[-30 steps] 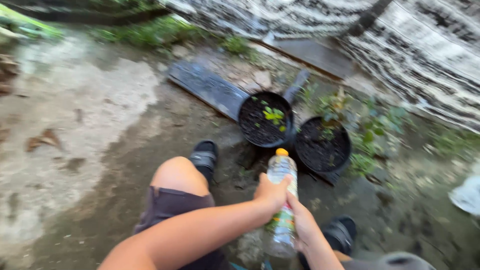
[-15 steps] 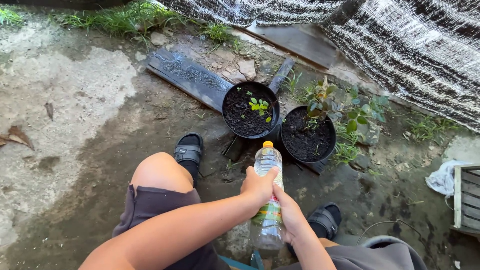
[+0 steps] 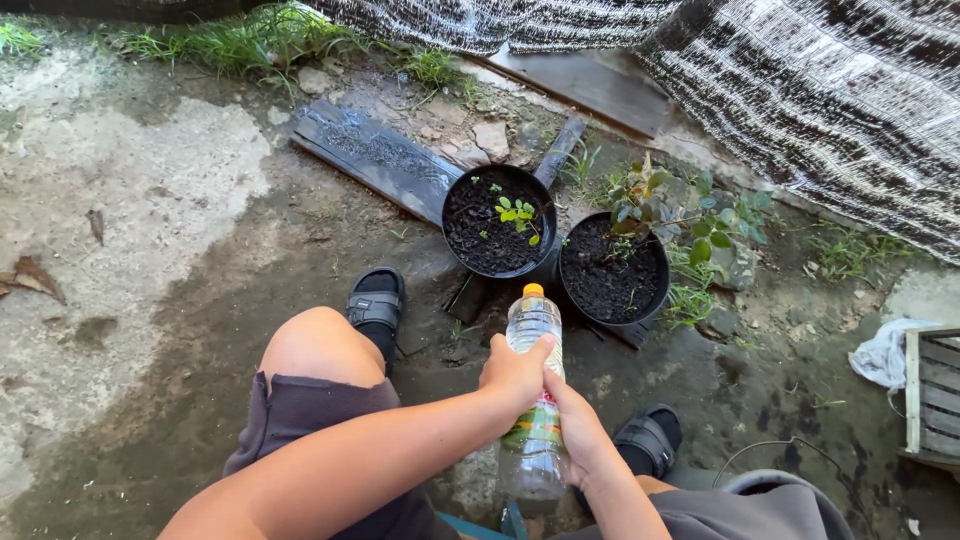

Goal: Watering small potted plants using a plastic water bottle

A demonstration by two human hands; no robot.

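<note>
Two bare hands hold one clear plastic bottle with an orange cap, upright between the person's knees. Left hand wraps around the bottle's upper half, fingers curled and pressed against the plastic; right hand clasps the lower part over the coloured label from the other side.

Two round black pots stand side by side, touching, just beyond the bottle's cap. Left pot holds dark soil and one small bright green seedling with a few tiny sprouts. Right pot holds dark soil with a leafy plant leaning over its far rim.

Two black sandals are in view, one ahead of the left knee, one beside the right hand. One dark wooden plank lies on the wet ground behind the left pot. One crumpled white plastic bag lies at far right beside a pale wooden crate.

Compared with half a second ago, almost nothing differs: hands and bottle sit in the same place, with only a slight shift of the view.
</note>
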